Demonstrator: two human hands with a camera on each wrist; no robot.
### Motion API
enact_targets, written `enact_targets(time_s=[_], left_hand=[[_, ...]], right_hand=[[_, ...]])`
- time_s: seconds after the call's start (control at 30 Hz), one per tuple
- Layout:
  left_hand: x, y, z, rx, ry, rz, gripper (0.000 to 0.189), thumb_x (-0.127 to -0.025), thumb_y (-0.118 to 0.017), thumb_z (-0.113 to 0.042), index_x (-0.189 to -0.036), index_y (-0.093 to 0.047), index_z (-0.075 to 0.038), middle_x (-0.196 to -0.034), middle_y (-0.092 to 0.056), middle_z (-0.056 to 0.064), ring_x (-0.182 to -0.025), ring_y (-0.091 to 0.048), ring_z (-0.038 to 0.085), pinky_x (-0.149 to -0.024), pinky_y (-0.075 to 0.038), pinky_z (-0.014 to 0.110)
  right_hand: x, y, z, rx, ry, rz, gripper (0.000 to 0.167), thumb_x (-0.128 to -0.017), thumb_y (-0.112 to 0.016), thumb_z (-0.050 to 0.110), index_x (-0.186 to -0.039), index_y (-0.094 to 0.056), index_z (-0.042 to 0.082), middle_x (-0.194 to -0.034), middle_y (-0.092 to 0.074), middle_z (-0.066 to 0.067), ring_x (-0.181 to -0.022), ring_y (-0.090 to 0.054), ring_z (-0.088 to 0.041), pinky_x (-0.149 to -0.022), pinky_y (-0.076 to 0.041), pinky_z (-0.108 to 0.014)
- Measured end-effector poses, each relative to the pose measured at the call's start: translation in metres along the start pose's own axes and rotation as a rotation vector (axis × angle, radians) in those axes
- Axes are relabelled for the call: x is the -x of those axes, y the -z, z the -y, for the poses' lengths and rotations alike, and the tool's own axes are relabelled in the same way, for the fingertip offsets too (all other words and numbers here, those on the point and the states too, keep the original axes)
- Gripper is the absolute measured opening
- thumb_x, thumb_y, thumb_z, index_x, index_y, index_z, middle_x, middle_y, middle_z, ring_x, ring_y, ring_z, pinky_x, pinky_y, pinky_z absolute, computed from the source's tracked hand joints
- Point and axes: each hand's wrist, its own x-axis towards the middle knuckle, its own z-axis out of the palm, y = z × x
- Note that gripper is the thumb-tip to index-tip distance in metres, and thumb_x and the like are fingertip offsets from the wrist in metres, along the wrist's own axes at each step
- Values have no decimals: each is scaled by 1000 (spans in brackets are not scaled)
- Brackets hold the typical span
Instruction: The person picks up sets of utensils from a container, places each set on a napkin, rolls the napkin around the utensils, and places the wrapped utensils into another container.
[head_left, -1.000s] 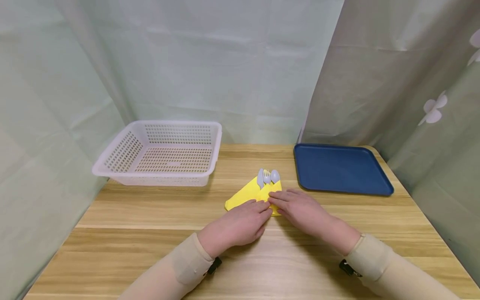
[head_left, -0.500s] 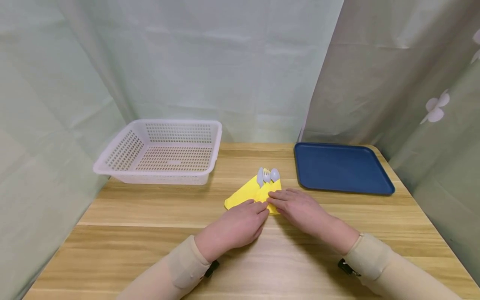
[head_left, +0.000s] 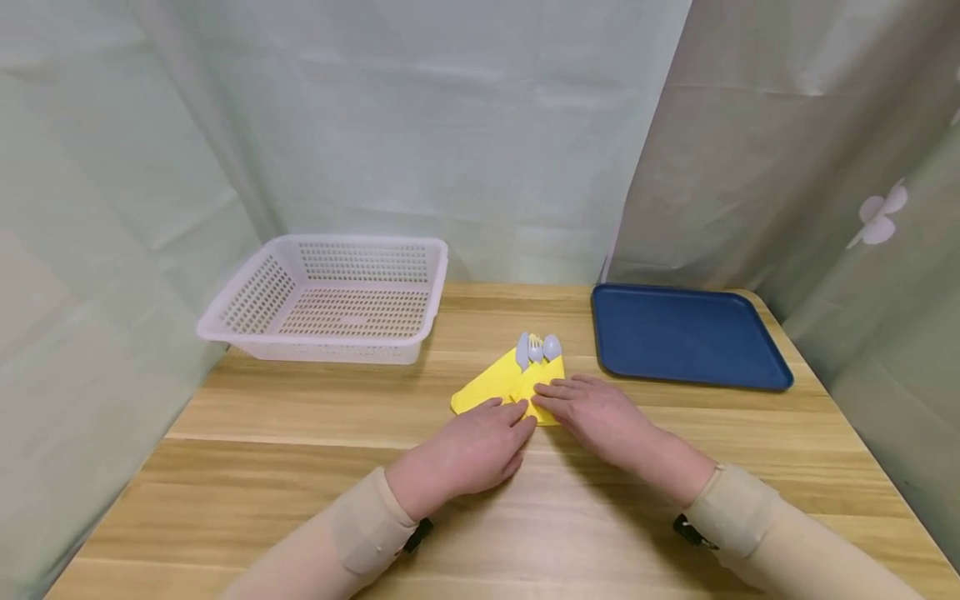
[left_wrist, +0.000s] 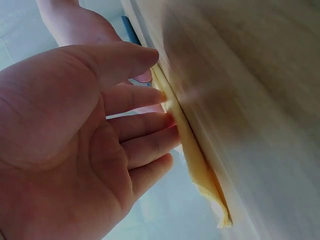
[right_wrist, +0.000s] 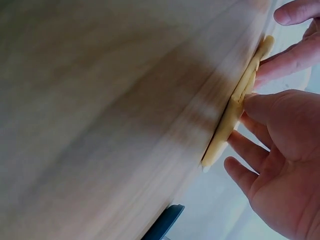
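Observation:
A folded yellow napkin (head_left: 489, 387) lies flat on the wooden table. From its upper edge stick out the grey heads of a knife (head_left: 522, 353), a fork (head_left: 536, 349) and a spoon (head_left: 552, 347), side by side; their lower parts are hidden in the folds. My left hand (head_left: 477, 448) rests its fingertips on the napkin's lower edge, fingers fairly straight. On the napkin's right side my right hand (head_left: 596, 419) presses with extended fingers. In both wrist views the fingertips touch the napkin (left_wrist: 187, 150) from above, and neither palm holds anything.
A white perforated basket (head_left: 322, 340) stands at the back left with nothing in it. At the back right lies a flat blue tray (head_left: 686, 337). Pale curtains (head_left: 480, 142) enclose the table (head_left: 300, 492) at the back and both sides.
My left hand has slid slightly left along the napkin's lower edge, and my right fingertips have shifted a little left. The napkin and cutlery keep their arrangement. The head view has shifted slightly.

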Motion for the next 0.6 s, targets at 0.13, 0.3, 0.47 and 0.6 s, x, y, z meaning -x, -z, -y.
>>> enact_targets(time_s=[0.13,0.3,0.47,0.6], left_hand=[[5,1,3,24,18,18,49,-109,-70,-31,-150,-63,-5,-154,-62,17,-143,-60,27,-122,-43,44],[13,5,11,66,40,30,50,-108,-73,-30,-149,-64,-4,-152,-63,13,-142,-60,28,-121,-44,43],[21,9,24,109,90,-8,51,-107,-73,-30,-149,-64,-1,-152,-63,16,-140,-61,33,-119,-46,46],[24,7,36,187,183,-81,50,-107,-75,-26,-146,-65,3,-144,-67,21,-132,-66,37,-113,-51,49]], right_hand=[[-1,0,1,-9,-2,5,40,-107,-73,10,-146,-72,9,-152,-68,-7,-138,-65,-28,-118,-48,-50],[-3,0,1,-10,1,1,39,-107,-71,9,-147,-72,10,-152,-67,-7,-138,-65,-28,-117,-48,-50],[-3,0,1,11,3,-21,38,-106,-73,9,-144,-74,9,-149,-69,-7,-136,-67,-28,-116,-49,-49],[-2,0,2,5,2,-33,37,-105,-74,8,-142,-75,9,-147,-70,-8,-134,-68,-28,-115,-50,-49]])
